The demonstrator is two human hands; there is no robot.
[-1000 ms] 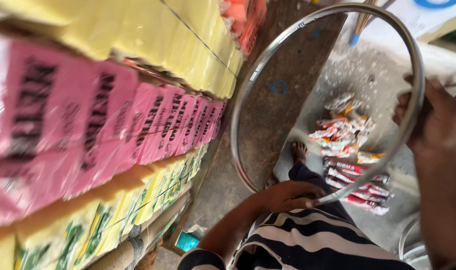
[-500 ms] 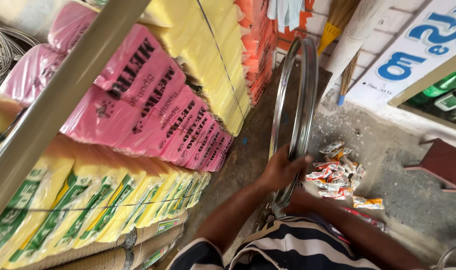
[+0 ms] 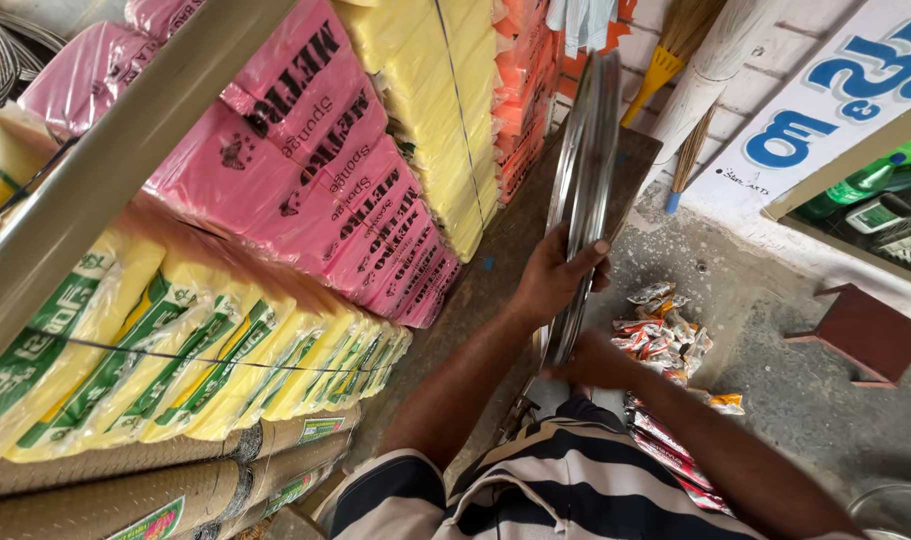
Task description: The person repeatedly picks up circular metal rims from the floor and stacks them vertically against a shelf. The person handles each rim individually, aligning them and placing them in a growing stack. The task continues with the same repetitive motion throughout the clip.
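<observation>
You are on a rough concrete floor (image 3: 776, 390) in a crowded shop, with stacked goods on your left and a brick wall (image 3: 766, 70) ahead. Nearest, your striped shirt (image 3: 536, 495) fills the bottom edge. Your right hand (image 3: 591, 365) sits low on the rim (image 3: 586, 180), fingers hidden behind the metal, so I cannot tell how tightly it grips. Your left hand (image 3: 556, 275) is closed around the rim higher up, thumb on the near face. The rim is a shiny metal hoop seen almost edge-on, standing upright; its long axis runs from your lap up and away toward the wall, tilted slightly right.

Just right of the rim, small red and white packets (image 3: 666, 340) lie heaped on the floor. On your left, yellow and green bags (image 3: 206, 350) are stacked low, with pink sponge packs (image 3: 326, 180) above them and yellow packs (image 3: 446, 110) further on, then orange ones (image 3: 521, 90). A dark red stool (image 3: 861, 335) stands to the right. Farthest, a broom (image 3: 676, 50) leans on the wall beside a slanted white sign with blue lettering (image 3: 826, 110).
</observation>
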